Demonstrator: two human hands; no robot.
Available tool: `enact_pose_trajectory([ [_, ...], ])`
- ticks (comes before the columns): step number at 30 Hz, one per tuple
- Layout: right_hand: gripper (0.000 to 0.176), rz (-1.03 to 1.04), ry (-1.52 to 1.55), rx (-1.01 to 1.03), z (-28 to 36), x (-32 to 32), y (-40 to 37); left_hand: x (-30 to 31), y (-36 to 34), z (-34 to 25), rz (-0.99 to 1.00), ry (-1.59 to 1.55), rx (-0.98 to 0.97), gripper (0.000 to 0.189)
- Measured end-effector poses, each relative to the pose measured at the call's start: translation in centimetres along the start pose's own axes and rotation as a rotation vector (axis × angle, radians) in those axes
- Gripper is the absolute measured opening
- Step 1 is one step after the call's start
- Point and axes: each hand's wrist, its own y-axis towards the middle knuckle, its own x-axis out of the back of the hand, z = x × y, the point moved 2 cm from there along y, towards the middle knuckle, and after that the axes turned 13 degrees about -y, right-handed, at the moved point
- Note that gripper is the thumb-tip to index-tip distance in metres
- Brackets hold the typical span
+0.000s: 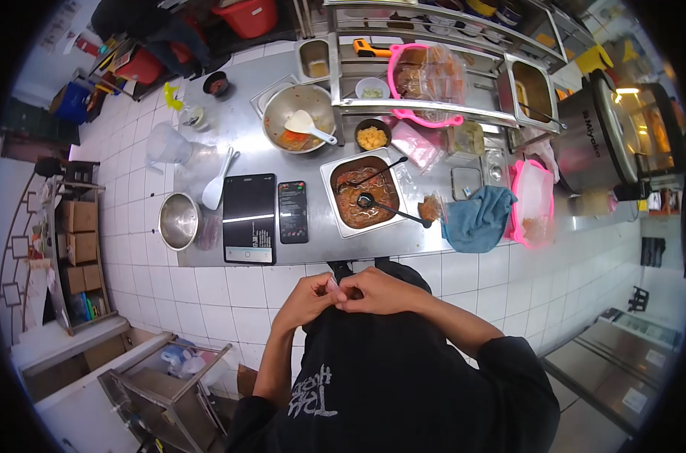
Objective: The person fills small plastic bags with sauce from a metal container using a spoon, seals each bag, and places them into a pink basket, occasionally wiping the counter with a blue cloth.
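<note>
Just off the table's near edge, in front of my black shirt [403,362], my two hands meet with fingers closed. My left hand [307,300] pinches at its fingertips, where a small pale patch shows; I cannot make out what it is. My right hand [378,292] is closed against the left fingertips. Closest to them on the table is a steel pan of red sauce [358,211] with two black-handled ladles [366,200] in it. A phone [294,212] and a tablet [249,219] lie to its left.
Around the steel table [320,249] are a steel bowl [180,220], a white rice paddle [219,185], a mixing bowl [282,94] with a white spoon, a blue cloth [479,219], a pink-rimmed container [532,200] and a large cooker [604,143]. Another person [169,38] stands at the back left.
</note>
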Motion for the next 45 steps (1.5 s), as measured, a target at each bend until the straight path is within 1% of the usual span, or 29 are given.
enact_pose_trajectory([
  [4,0.024,0.052,0.086,0.03,-0.8,-0.3,0.3,-0.2,-0.8,-1.9,0.1,0.103,0.047,0.021],
  [6,0.026,0.066,0.253,-0.002,-1.4,-0.6,0.9,-0.2,-1.1,-2.1,0.071,0.157,-0.003,0.021],
  [7,0.027,0.024,0.099,-0.003,-1.4,-0.5,1.1,-0.4,-1.2,-2.2,0.054,0.215,-0.046,0.022],
  [8,0.027,0.027,0.098,0.001,-1.7,-0.9,1.3,-0.7,-1.2,-2.3,0.049,0.215,-0.047,0.022],
  [10,0.025,-0.432,-0.457,0.014,-2.4,-1.4,1.5,-1.4,-1.4,-2.4,-0.21,0.496,-0.186,0.018],
  [11,0.024,-0.474,-0.49,-0.052,-2.2,-1.2,1.7,-1.8,-1.0,-2.1,-0.21,0.497,-0.186,0.018],
  [13,0.019,-0.467,-0.558,-0.055,-2.8,-1.5,2.0,-1.9,-0.7,-1.5,-0.505,0.725,-0.31,0.017],
  [15,0.015,-0.472,-0.621,-0.067,-2.7,-1.6,2.3,-1.6,-0.3,-1.5,-0.49,0.796,-0.278,0.017],
  [17,0.017,-0.506,-0.615,0.027,-2.0,-1.3,2.2,-1.8,0.2,-1.8,-0.454,0.864,-0.253,0.018],
  [18,0.017,-0.517,-0.617,0.006,-2.4,-1.3,2.2,-2.0,0.2,-2.1,-0.399,0.873,-0.172,0.019],
  [19,0.02,-0.411,-0.614,0.024,-3.1,-1.6,2.5,-2.2,0.3,-2.2,-0.342,0.88,-0.091,0.021],
  [20,0.023,-0.305,-0.608,0.042,-3.4,-1.7,2.6,-2.4,0.6,-2.3,-0.317,0.879,-0.093,0.021],
  [22,0.018,-0.329,-0.583,0.031,-3.8,-1.5,2.5,-2.5,0.7,-2.4,-0.388,1.103,-0.103,0.022],
  [26,0.012,-0.372,-0.491,-0.027,-3.4,-0.6,2.4,-2.4,1.4,-4.5,-0.449,1.112,-0.406,0.019],
  [28,0.015,-0.523,-0.396,0.044,-3.1,0.2,2.0,-2.3,1.7,-5.2,-0.439,1.017,-0.394,0.012],
  [29,0.021,-0.503,-0.357,0.008,-3.3,0.4,1.9,-2.2,1.9,-5.0,-0.449,1.019,-0.383,0.012],
  [30,0.021,-0.498,-0.352,0.012,-2.8,0.8,1.5,-2.2,2.1,-4.7,-0.45,0.918,-0.46,0.011],
  [31,0.024,-0.463,-0.247,0.006,-2.0,1.5,1.0,-2.1,2.3,-4.7,-0.447,0.815,-0.542,0.011],
  [32,0.028,-0.429,-0.146,-0.001,-1.4,2.1,0.5,-2.2,2.3,-5.0,-0.449,0.816,-0.546,0.011],
  [33,0.039,-0.437,-0.145,-0.026,-1.2,2.6,0.1,-2.2,2.3,-5.1,-0.38,0.633,-0.413,0.01],
  [34,0.039,-0.44,-0.149,-0.022,-1.1,3.3,-0.2,-2.2,2.3,-5.0,-0.308,0.45,-0.28,0.009],
  [35,0.041,-0.466,-0.033,-0.064,-1.2,3.9,-0.5,-1.9,2.3,-4.7,-0.308,0.45,-0.285,0.009],
  [36,0.042,-0.491,0.083,-0.106,-1.4,4.4,-0.8,-1.4,2.4,-3.8,-0.217,0.186,-0.25,0.009],
  [37,0.042,-0.493,0.077,-0.102,-1.9,4.6,-1.0,-1.2,2.6,-3.2,-0.123,-0.076,-0.214,0.009],
  [40,0.023,-0.141,0.597,-0.046,-4.0,3.9,-0.8,-1.0,2.9,-3.3,-0.095,-0.052,-0.196,0.007],
  [41,0.019,-0.037,0.563,-0.127,-4.0,4.2,-1.0,-0.8,3.2,-2.9,-0.107,-0.032,-0.188,0.005],
  [42,0.019,-0.036,0.557,-0.124,-4.0,4.2,-1.0,-0.7,3.5,-2.7,-0.108,-0.032,-0.194,0.005],
  [44,0.015,-0.22,0.479,-0.148,-4.4,4.0,-0.9,-0.7,3.9,-2.5,-0.163,-0.092,-0.22,0.003],
  [45,0.012,-0.327,0.29,-0.152,-4.7,4.2,-0.6,-1.5,3.7,-3.4,-0.219,-0.212,-0.201,0.007],
])
